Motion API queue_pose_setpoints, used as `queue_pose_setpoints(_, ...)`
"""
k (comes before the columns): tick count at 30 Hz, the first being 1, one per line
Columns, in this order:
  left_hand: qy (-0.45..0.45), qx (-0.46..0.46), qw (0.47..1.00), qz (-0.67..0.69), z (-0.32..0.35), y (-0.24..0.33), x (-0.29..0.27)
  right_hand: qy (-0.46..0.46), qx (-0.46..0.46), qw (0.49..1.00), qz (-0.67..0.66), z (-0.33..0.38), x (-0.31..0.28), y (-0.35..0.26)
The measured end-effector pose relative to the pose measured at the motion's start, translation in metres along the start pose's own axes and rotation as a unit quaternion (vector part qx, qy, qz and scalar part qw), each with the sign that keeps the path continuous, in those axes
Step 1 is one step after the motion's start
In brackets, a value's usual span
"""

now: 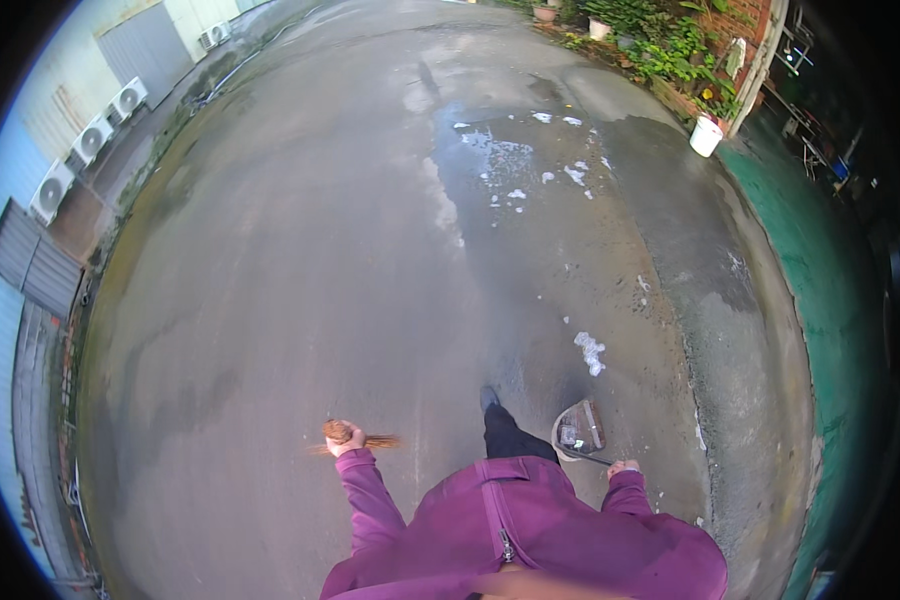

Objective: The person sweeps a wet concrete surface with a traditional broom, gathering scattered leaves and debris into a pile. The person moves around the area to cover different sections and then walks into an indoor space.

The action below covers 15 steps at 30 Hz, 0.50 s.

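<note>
1 bristle bundle (382,441) lies sideways in the left hand (347,439), pointing right.

Surface: grey concrete ground (270,250), patchy with damp. Ahead of you, slightly right: a shallow puddle (470,195), white foam-like flecks (576,175) scattered in and around it. Nearer you, one white clump (590,353). To your right, the concrete meets a green floor (815,300); a white bucket (706,137) stands at the boundary's far end.

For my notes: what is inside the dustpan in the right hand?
Whitish and grey bits, too small to identify, show in the dustpan; anything beneath them is covered.
</note>
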<state>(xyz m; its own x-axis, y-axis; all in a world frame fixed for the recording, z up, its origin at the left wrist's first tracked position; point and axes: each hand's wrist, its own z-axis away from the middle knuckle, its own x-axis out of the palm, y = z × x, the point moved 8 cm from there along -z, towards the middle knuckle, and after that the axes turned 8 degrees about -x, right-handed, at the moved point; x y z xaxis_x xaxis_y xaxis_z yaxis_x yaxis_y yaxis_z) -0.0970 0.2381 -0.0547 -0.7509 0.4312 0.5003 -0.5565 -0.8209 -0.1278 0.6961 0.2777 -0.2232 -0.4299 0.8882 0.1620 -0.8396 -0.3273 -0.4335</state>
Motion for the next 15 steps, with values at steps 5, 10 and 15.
queue_pose_setpoints(5,-0.018,0.064,0.998,0.000,-0.035,-0.060,0.082,0.005,0.016,0.995,0.095,-0.042,0.142,-0.007)
queue_pose_setpoints(10,0.261,0.335,0.686,-0.590,-0.023,-0.060,0.123,0.009,0.015,0.984,0.177,-0.071,0.262,-0.017)
queue_pose_setpoints(15,0.475,0.329,0.515,-0.634,-0.014,-0.085,0.186,0.081,-0.015,0.990,0.113,-0.082,0.387,-0.013)
